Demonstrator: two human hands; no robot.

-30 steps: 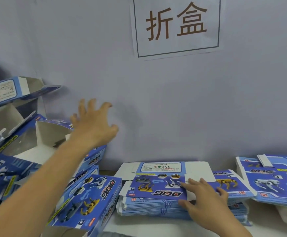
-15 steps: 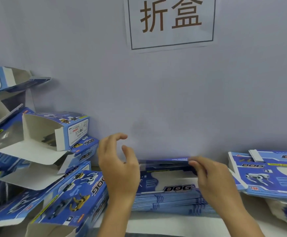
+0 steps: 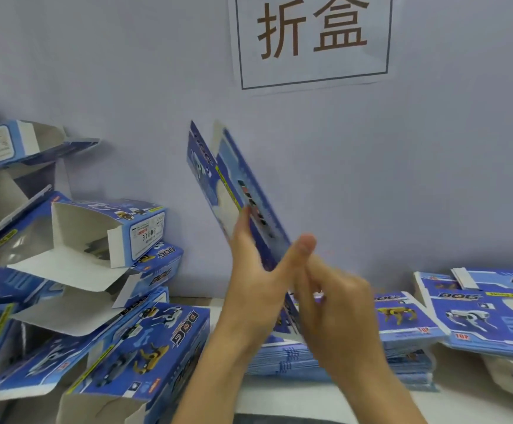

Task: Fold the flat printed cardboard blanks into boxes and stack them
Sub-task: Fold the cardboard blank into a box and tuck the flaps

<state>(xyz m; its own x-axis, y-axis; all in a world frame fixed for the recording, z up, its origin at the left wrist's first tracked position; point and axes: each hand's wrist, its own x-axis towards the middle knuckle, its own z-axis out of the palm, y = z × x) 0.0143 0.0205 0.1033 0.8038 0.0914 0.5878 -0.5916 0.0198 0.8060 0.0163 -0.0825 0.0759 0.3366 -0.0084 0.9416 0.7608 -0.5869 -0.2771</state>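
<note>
Above the stack of flat blanks, I hold one flat blank edge-on, tilted up toward the wall. My left hand clasps its lower part, fingers behind and thumb across the front; my right hand is blurred, fingers curled at the bottom edge, grip unclear. To open it cleanly I should squeeze opposite creases, not the panels. Folded boxes pile left.
</note>
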